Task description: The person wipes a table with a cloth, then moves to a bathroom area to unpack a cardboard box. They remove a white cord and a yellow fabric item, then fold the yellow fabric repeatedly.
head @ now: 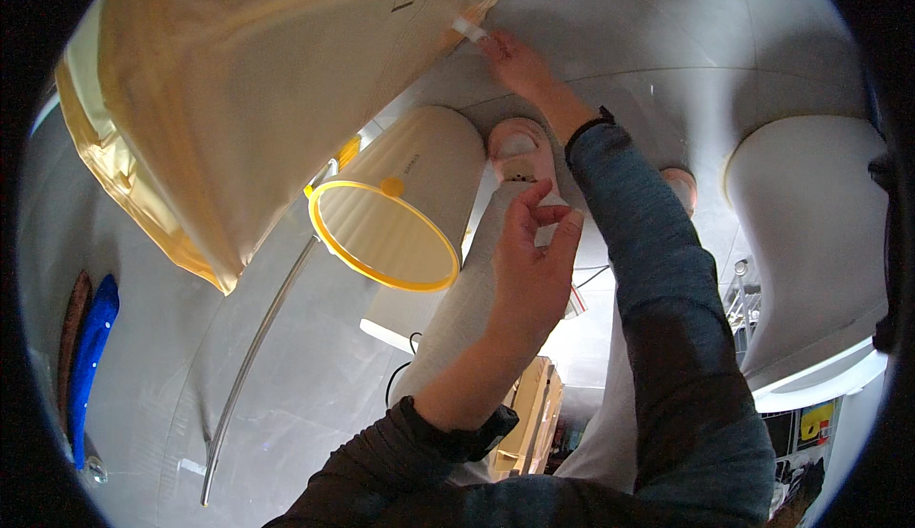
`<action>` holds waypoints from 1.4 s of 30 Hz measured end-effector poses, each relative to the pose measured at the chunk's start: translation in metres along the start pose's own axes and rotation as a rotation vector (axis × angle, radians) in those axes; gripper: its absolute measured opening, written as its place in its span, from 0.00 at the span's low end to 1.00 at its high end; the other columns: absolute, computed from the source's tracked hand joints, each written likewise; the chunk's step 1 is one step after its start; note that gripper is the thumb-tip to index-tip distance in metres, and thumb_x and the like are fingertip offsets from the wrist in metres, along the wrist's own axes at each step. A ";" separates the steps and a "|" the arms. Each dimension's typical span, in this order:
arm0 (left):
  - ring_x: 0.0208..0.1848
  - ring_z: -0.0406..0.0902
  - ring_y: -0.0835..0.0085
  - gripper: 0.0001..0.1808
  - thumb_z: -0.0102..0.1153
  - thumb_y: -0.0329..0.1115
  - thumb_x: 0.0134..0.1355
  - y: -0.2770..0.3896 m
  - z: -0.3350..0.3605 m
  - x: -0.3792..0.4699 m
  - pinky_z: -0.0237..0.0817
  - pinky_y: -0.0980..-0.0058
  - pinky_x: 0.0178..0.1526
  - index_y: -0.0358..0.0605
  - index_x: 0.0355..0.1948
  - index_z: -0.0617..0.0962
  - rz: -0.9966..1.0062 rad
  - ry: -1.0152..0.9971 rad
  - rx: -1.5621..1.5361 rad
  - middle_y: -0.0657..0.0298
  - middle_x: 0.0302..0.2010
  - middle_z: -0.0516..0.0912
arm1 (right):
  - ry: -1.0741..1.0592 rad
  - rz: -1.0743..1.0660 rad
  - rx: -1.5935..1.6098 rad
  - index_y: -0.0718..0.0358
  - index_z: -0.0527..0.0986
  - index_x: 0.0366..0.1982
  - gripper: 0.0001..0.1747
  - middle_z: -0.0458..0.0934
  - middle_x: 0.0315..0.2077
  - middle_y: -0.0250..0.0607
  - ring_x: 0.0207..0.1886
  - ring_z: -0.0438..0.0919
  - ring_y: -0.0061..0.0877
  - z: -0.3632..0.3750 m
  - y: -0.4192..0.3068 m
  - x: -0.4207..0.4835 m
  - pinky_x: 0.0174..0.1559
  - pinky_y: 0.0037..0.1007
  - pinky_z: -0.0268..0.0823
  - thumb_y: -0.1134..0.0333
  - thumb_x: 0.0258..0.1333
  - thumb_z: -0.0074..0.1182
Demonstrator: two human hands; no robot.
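My right hand (518,63) reaches toward the top and grips a small white strip-like piece (469,29) between the fingertips. That piece is blurred, and it overlaps the edge of a large beige-gold sheet (286,85), of fabric or plastic, that bears dark lettering; whether they touch I cannot tell. My left hand (532,267) hovers above my pale trouser leg (457,313). Its fingers are curled with the thumb apart, and nothing shows in them. Just left of it stands a cream bin (436,163) with a yellow rim and no visible contents.
A thin metal rod (250,363) runs along the left. Blue cloth (93,371) and brown cloth (73,342) hang at the far left. Below are a cardboard box (532,413) and a dark cable. A smooth white fixture (808,242) curves at right. Pink slippers (520,145) are on my feet.
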State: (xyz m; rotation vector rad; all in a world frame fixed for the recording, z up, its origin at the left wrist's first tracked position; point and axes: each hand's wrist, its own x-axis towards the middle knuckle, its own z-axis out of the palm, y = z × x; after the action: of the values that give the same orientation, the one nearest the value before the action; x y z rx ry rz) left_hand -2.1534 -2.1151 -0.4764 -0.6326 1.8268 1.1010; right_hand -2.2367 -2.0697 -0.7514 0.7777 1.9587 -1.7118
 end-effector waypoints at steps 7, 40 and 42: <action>0.44 0.75 0.74 0.25 0.53 0.35 0.65 -0.008 0.002 -0.003 0.69 0.79 0.41 0.38 0.59 0.64 0.045 -0.030 -0.021 0.54 0.45 0.76 | -0.030 0.019 0.251 0.61 0.73 0.45 0.28 0.75 0.28 0.41 0.30 0.72 0.30 -0.008 0.007 0.006 0.35 0.33 0.66 0.43 0.63 0.43; 0.43 0.74 0.79 0.20 0.54 0.33 0.65 0.004 0.007 0.000 0.67 0.81 0.44 0.41 0.57 0.69 -0.098 -0.046 -0.007 0.61 0.46 0.76 | -0.084 0.096 0.427 0.65 0.73 0.45 0.27 0.78 0.34 0.39 0.34 0.74 0.28 0.006 0.006 0.024 0.37 0.33 0.69 0.47 0.60 0.51; 0.42 0.74 0.79 0.20 0.54 0.32 0.65 0.011 0.007 0.000 0.68 0.80 0.42 0.41 0.56 0.69 0.049 -0.053 0.045 0.61 0.46 0.76 | -0.042 0.066 0.158 0.65 0.73 0.45 0.26 0.78 0.32 0.39 0.34 0.75 0.30 0.006 0.004 0.022 0.38 0.34 0.69 0.47 0.61 0.51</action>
State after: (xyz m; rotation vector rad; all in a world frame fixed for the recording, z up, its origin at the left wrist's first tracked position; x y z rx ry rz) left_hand -2.1588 -2.1043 -0.4735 -0.5304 1.8248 1.0955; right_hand -2.2504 -2.0720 -0.7695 0.8441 1.7662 -1.8443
